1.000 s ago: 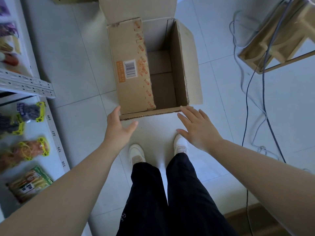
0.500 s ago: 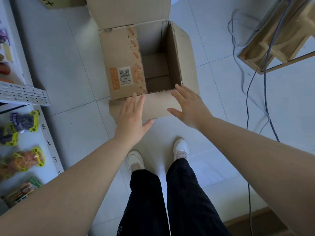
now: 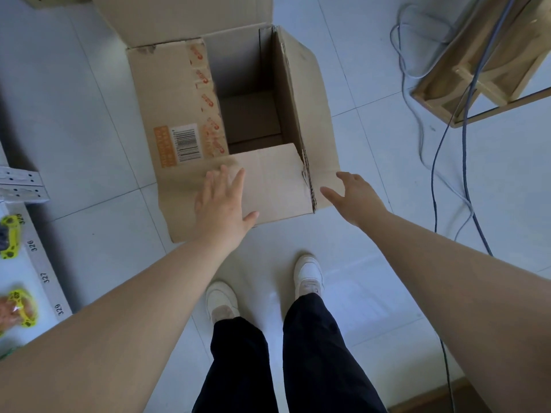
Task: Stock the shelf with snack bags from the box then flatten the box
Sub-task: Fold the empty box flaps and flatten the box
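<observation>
An empty brown cardboard box (image 3: 185, 93) stands open on the tiled floor ahead of my feet, its flaps spread out. My left hand (image 3: 222, 201) lies flat, fingers apart, on the near flap. My right hand (image 3: 354, 195) is open beside the box's near right corner, fingers at the right flap's edge. Whether it touches the cardboard I cannot tell. Snack bags (image 3: 18, 305) with yellow trim lie on the white shelf (image 3: 44, 269) at the far left.
A wooden frame (image 3: 483, 61) stands at the upper right, with several cables (image 3: 438, 162) trailing across the floor beside it. A perforated shelf bracket (image 3: 21, 186) juts out at the left. My white shoes (image 3: 220, 299) are just behind the box.
Both hands have gone forward onto the box. The near flap now lies folded outward toward me under my left hand, and my right hand has shifted to the right corner.
</observation>
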